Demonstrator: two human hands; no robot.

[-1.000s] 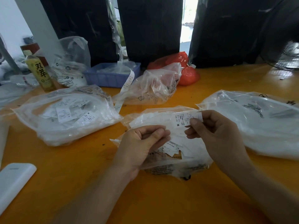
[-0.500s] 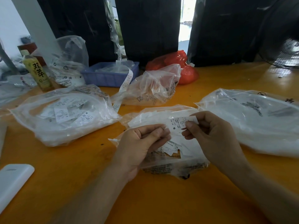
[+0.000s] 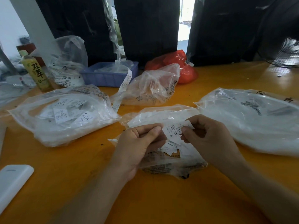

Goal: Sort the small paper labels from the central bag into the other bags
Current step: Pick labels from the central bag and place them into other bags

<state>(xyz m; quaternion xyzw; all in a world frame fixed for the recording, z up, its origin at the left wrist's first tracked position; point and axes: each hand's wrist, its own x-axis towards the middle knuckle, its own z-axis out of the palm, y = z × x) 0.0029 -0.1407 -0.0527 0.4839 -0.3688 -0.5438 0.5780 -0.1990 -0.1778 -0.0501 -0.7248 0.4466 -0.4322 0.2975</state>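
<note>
Orange table (image 3: 161, 199) seen from the head camera. At centre, the central bag (image 3: 161, 162), clear plastic, lies open and holds loose white labels. At 9 o'clock, the left bag (image 3: 64, 126) holds a smaller layer of printed labels. At 3 o'clock, the right bag (image 3: 252, 126) is filled with white contents, not individually legible. At 12 o'clock, a crumpled clear bag (image 3: 153, 88) stands before a red bag (image 3: 182, 67); at 11 o'clock, a blue tray (image 3: 106, 78) holds plastic, with a label strip (image 3: 124, 88) trailing over its rim. Over the central bag, the right hand (image 3: 208, 136) pinches a paper label (image 3: 174, 131) marked "M"; the left hand (image 3: 139, 143), fingers curled, meets the label's left edge. Compared with one second ago, the label has been brought leftward to the left hand.
</note>
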